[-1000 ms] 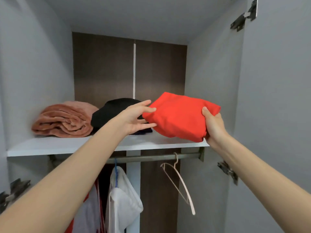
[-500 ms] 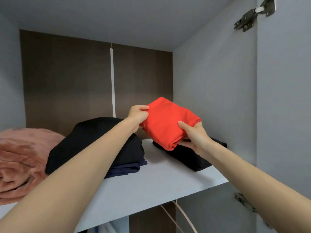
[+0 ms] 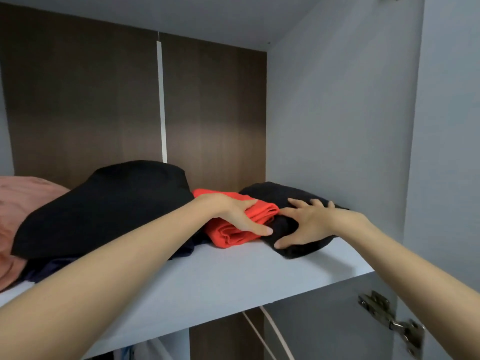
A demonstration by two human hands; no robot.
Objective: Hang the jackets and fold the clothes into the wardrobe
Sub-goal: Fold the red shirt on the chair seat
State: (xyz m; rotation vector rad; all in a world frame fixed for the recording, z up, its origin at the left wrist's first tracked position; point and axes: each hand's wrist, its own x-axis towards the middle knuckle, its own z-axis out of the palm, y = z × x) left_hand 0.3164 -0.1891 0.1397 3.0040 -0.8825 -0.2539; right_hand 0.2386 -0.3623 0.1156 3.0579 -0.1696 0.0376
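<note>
A folded red garment (image 3: 235,236) lies on the white wardrobe shelf (image 3: 223,279), wedged between a large black folded pile (image 3: 109,203) on the left and a smaller black folded garment (image 3: 270,194) on the right. My left hand (image 3: 235,213) rests flat on top of the red garment, fingers straight. On the small black garment lies my right hand (image 3: 309,222), fingers spread and thumb against its front edge.
A pink rolled blanket (image 3: 18,196) lies at the shelf's far left. The grey side wall (image 3: 337,126) stands right beside the small black garment. A door hinge (image 3: 389,318) and a pale hanger (image 3: 270,333) show below the shelf.
The red garment has gone from held in the air by both hands to lying on the shelf between the black piles. Both hands let go and now lie flat on the clothes.
</note>
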